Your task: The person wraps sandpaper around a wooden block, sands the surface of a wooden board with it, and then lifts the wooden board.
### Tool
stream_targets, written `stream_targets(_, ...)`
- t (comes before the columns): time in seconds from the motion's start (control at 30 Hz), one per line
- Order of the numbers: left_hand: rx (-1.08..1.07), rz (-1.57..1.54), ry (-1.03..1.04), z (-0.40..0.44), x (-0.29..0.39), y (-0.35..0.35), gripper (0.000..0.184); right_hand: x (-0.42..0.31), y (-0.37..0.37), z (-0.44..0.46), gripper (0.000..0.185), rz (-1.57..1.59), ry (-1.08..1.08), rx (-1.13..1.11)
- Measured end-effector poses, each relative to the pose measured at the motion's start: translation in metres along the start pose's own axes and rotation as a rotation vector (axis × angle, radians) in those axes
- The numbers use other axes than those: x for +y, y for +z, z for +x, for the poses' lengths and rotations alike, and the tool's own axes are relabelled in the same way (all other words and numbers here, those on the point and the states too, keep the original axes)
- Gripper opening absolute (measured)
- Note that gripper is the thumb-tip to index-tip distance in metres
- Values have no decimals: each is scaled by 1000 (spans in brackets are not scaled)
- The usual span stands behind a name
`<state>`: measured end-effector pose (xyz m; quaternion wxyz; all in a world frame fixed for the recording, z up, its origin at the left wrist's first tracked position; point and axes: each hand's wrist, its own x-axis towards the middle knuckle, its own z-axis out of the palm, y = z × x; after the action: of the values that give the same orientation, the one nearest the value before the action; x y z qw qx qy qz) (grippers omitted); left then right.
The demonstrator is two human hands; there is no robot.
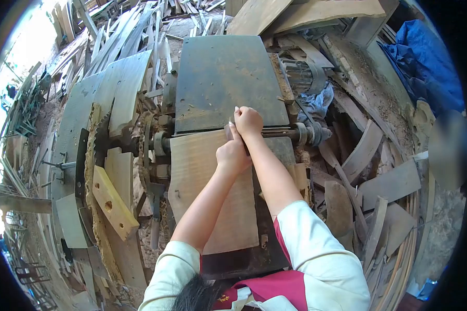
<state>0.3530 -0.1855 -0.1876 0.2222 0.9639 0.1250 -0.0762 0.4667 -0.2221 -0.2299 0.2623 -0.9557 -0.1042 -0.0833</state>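
I have both hands out in front of me, close together, over the middle of the machine. My left hand [233, 154] has its grip closed on a small brown block [228, 131], with the thumb pointing up and away. Much of the block is hidden under my fingers. My right hand [248, 121] is just past the left one and close against it. Its grip is curled into a fist with the thumb up, but I can't tell if it has hold of the block too.

The block is near the long dark gap [275, 132] that runs across the machine. Past the gap is a flat dark worktop [225, 78] with bits of sawdust on it. A wide, flat board [213, 192] lies on the near side, under my arms. To the right of the worktop is a round motor [298, 76]. On the left, a yellow piece of wood [111, 201] with holes sits tilted.
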Motion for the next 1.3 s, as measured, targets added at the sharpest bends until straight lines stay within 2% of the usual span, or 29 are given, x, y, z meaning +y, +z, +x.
stream_targets(0.1, 29, 40, 23, -10, -1, 3, 106, 5, 0, -10, 29, 19, -74, 46)
stream_targets(0.2, 41, 19, 23, -45, 0, 12, 106, 8, -12, -44, 28, 9, -76, -13)
stream_targets(0.4, 42, -21, 45, -169, 3, 45, 107, 14, -52, -170, 27, -10, -82, -26)
stream_targets(0.53, 35, -37, 0, -266, 2, 66, 115, 14, -71, -268, 26, 29, -159, -20)
stream_targets(0.67, 49, -4, 2, -311, -7, 72, 114, 7, -80, -313, 26, -54, -170, 16)
stream_targets(0.73, 86, 16, 76, -310, -11, 67, 107, 7, -76, -311, 27, -127, -143, 63)
stream_targets(0.77, 34, 10, 81, -307, -11, 64, 113, 7, -74, -310, 28, -143, -130, 61)
stream_targets(0.87, -57, -21, 58, -298, -11, 58, 113, 3, -77, -303, 28, -118, -88, 19)
stream_targets(1.0, -74, -32, 56, -264, -17, 47, 114, -3, -64, -267, 28, -70, -67, 32)
stream_targets(1.3, -69, -3, -52, -78, -39, -8, 109, -38, 6, -80, 29, -26, -34, -33)
